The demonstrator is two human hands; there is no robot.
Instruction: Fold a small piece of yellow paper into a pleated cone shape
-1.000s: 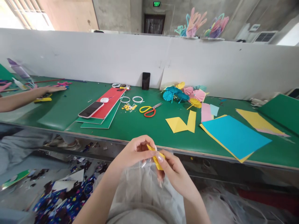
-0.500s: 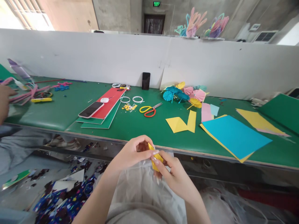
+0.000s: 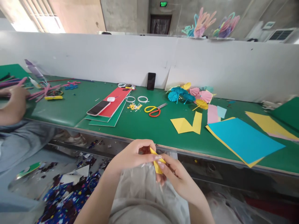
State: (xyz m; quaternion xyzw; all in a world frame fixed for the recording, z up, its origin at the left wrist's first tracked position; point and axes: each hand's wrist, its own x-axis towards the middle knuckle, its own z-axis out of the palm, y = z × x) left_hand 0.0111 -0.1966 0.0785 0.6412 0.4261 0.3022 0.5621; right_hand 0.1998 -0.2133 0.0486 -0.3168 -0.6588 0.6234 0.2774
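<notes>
A small folded piece of yellow paper (image 3: 158, 166) is pinched between my two hands, over my lap just in front of the table edge. My left hand (image 3: 140, 153) grips its upper left side with thumb and curled fingers. On the paper's right side, my right hand (image 3: 174, 169) presses with thumb and forefinger. Beyond them on the green table (image 3: 130, 132) lie a cut yellow sheet (image 3: 182, 125) and a yellow strip (image 3: 197, 122). Scissors (image 3: 155, 110) with one yellow and one red handle rest farther back, blades apart.
Small paper umbrellas (image 3: 187, 95) lie in a pile by the white partition (image 3: 105, 59). Blue paper (image 3: 245, 140) covers yellow sheets at right. A phone (image 3: 99, 108) lies on red and green boards; another phone (image 3: 151, 81) leans upright. At far left, a co-worker's arm (image 3: 16, 102) reaches among pink stems.
My view has turned slightly left, so the table's things sit farther right. Both hands still hold the yellow paper. More of the co-worker's arm shows at left.
</notes>
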